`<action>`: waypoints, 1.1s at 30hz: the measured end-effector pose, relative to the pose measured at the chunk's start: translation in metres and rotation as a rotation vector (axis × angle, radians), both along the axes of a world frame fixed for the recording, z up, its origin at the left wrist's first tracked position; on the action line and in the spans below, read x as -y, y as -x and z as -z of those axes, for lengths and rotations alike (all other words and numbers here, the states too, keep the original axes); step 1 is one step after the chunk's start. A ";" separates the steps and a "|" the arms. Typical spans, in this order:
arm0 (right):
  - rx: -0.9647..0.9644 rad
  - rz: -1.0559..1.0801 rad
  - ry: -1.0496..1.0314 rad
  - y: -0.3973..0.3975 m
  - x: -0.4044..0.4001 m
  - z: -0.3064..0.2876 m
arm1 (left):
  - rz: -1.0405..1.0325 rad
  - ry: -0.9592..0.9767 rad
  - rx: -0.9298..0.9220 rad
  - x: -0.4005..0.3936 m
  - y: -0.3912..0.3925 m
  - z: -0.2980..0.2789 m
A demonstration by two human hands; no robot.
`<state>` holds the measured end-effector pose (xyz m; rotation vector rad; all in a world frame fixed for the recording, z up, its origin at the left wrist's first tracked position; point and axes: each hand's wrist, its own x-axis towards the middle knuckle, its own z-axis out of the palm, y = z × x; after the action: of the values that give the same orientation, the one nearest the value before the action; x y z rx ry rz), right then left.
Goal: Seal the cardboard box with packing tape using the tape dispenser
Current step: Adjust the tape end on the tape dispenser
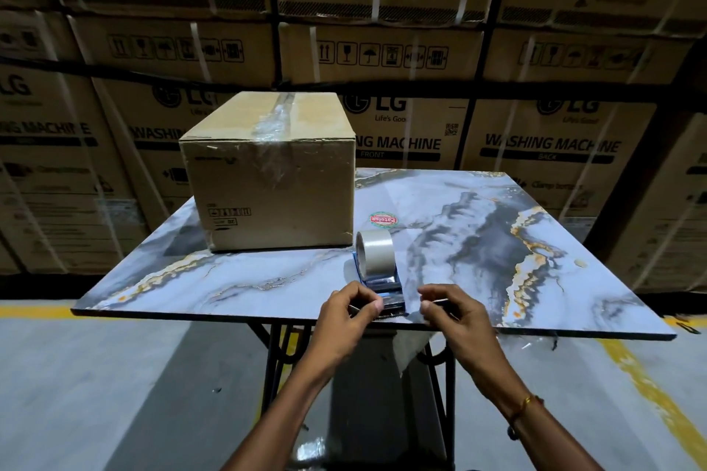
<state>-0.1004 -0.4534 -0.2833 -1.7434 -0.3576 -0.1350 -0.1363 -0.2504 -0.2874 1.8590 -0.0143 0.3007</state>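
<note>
A closed brown cardboard box stands at the far left of the marble-patterned table, with clear tape along its top seam and down its front face. A blue tape dispenser carrying a roll of clear tape lies near the table's front edge, its cutter end toward me. My left hand pinches at the dispenser's cutter end from the left. My right hand pinches a loose strip of clear tape that hangs down over the table edge.
A round red and green sticker is stuck to the tabletop behind the dispenser. Stacked washing machine cartons form a wall behind the table. Black metal legs hold the table over a grey floor with yellow lines.
</note>
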 end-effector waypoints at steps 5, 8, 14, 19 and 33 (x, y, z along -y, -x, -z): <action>0.010 -0.108 0.144 -0.010 -0.009 -0.002 | -0.021 0.001 -0.007 -0.004 0.003 -0.003; 0.000 -0.157 0.087 -0.008 -0.019 -0.002 | -0.033 0.036 -0.013 -0.008 0.008 -0.009; -0.052 -0.142 -0.017 -0.002 -0.030 -0.005 | -0.020 0.072 -0.044 -0.017 0.012 -0.013; -0.075 -0.138 -0.002 0.000 -0.033 -0.006 | 0.005 0.074 -0.044 -0.018 0.012 -0.013; -0.086 -0.154 0.010 0.007 -0.036 -0.002 | -0.270 -0.041 0.240 0.007 0.043 0.014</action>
<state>-0.1073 -0.4173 -0.2812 -1.7188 -0.4287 0.0531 -0.1792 -0.2571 -0.3014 1.8564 0.0671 0.7147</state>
